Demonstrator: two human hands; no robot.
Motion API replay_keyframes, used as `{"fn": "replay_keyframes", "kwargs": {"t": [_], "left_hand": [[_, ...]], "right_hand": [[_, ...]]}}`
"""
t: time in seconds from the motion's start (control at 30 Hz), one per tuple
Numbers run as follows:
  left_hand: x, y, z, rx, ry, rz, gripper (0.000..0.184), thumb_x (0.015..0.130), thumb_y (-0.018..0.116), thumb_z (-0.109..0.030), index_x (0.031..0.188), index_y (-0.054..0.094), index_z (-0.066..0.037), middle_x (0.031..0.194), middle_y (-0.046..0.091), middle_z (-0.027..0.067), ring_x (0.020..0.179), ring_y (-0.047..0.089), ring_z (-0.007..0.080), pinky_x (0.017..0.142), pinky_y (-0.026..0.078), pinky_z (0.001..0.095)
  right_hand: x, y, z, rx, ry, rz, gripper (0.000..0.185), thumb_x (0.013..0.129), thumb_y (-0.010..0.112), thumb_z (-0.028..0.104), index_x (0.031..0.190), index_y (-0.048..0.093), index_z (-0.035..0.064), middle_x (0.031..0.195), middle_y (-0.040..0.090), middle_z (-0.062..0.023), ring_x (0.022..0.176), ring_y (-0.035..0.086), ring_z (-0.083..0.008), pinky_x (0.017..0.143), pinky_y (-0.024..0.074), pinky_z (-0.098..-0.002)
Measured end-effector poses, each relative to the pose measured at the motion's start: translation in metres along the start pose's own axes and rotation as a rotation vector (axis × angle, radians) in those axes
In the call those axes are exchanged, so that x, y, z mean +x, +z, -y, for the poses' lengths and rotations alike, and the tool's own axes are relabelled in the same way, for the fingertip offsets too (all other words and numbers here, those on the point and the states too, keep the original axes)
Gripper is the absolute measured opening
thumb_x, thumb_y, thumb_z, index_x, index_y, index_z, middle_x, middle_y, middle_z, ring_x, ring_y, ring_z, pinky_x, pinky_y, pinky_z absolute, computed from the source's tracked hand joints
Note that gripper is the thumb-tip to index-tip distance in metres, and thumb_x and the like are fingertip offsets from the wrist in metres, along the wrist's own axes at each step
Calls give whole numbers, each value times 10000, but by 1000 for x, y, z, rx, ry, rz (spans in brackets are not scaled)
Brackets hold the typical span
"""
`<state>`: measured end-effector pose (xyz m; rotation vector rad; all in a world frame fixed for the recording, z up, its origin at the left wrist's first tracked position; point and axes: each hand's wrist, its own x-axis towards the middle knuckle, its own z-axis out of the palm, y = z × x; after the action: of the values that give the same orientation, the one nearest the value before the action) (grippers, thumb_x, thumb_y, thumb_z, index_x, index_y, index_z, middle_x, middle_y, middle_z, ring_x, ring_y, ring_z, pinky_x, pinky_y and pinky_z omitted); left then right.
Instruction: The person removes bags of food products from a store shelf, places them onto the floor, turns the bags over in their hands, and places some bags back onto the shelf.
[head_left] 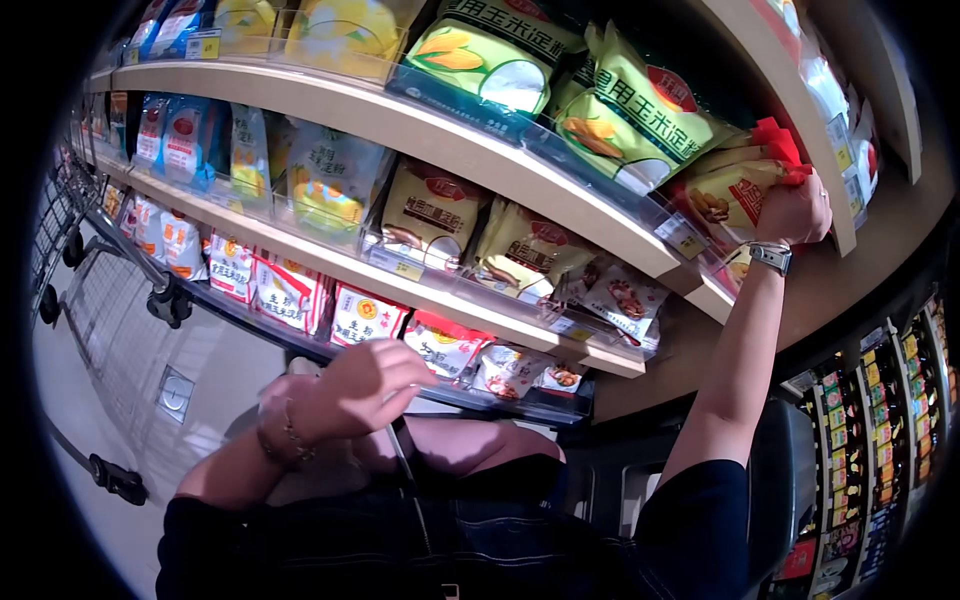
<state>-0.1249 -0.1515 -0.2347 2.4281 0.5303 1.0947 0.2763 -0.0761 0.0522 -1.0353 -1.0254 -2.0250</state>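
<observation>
At upper shelf (460, 143), right hand (795, 210) gripping red-topped bag (722, 200); left hand (365, 390) loosely half-curled.

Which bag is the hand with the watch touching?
The red-topped yellow bag just right of the green cornstarch bags: the right hand is on its top, while neither hand touches those.

Red-topped bag (718, 200): cream-yellow, red label. Corn-print bag (640, 125): pale yellow-green, dark green edging, red oval, orange cobs. Bottom-row bag (289, 296): white, red-edged. Shelf edge (450, 150): pale tan. Sleeve (690, 525): dark navy. Watch (771, 257): silver.
</observation>
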Motion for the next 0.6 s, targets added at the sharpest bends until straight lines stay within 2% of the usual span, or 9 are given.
{"fn": "replay_keyframes", "kwargs": {"t": [0.1,0.2,0.27,0.3,0.33,0.47,0.5,0.53,0.6], "left_hand": [[31,-24,-17,22,11,-38,150,735,551,-72,865,619,-38,866,613,118,845,591,260,777,466,361],[44,-20,-30,-226,-9,-57,154,751,550,-53,890,610,-24,892,613,120,872,588,255,796,458,341],[47,-10,-37,-328,-1,34,266,766,584,-66,1028,563,-20,1040,570,129,1000,546,263,865,430,349],[49,-4,-44,-371,-11,47,307,767,595,-74,1065,544,-22,1081,549,133,1034,528,267,884,421,353],[50,0,-49,-416,-21,60,349,767,606,-81,1102,526,-23,1122,529,138,1069,510,271,903,411,358],[49,-6,-64,-264,120,-145,558,746,642,-152,1241,406,-49,1237,403,168,1143,428,324,940,382,376],[48,-10,-67,-254,109,-173,613,727,664,-168,1258,383,-52,1271,370,183,1165,407,340,952,371,395],[46,-13,-67,-236,115,-188,698,704,693,-205,1288,341,-57,1308,332,186,1186,382,346,968,352,406],[36,-23,-75,-194,82,-254,794,671,727,-260,1314,303,-65,1336,294,186,1202,357,349,981,326,422]], "right_hand": [[18,-5,-24,-127,18,-90,117,650,676,229,645,609,134,605,590,-48,539,568,-232,490,438,-353],[37,-34,-37,2,127,-23,152,614,726,224,674,637,116,586,591,-57,502,568,-240,475,446,-329],[36,-47,-55,382,106,-119,71,690,668,100,699,630,41,623,621,-69,540,594,-164,510,477,-269],[37,-61,-54,716,155,-72,103,653,695,131,678,627,59,615,608,-47,533,580,-175,509,461,-281],[45,-88,-48,396,63,57,106,690,659,95,667,605,7,617,597,-53,536,568,-175,520,463,-273],[35,-130,-46,1212,307,15,572,872,376,500,733,546,-28,770,569,-137,635,568,-220,546,462,-283],[30,-135,-51,1172,294,25,720,848,224,635,773,517,-18,777,538,-127,668,547,-211,603,467,-317],[24,-154,-39,1165,626,31,690,849,265,634,765,490,-13,735,512,-99,643,529,-201,635,470,-327],[24,-173,-41,1071,341,200,576,802,432,562,774,486,-11,737,516,-101,637,536,-201,640,477,-320]]}}
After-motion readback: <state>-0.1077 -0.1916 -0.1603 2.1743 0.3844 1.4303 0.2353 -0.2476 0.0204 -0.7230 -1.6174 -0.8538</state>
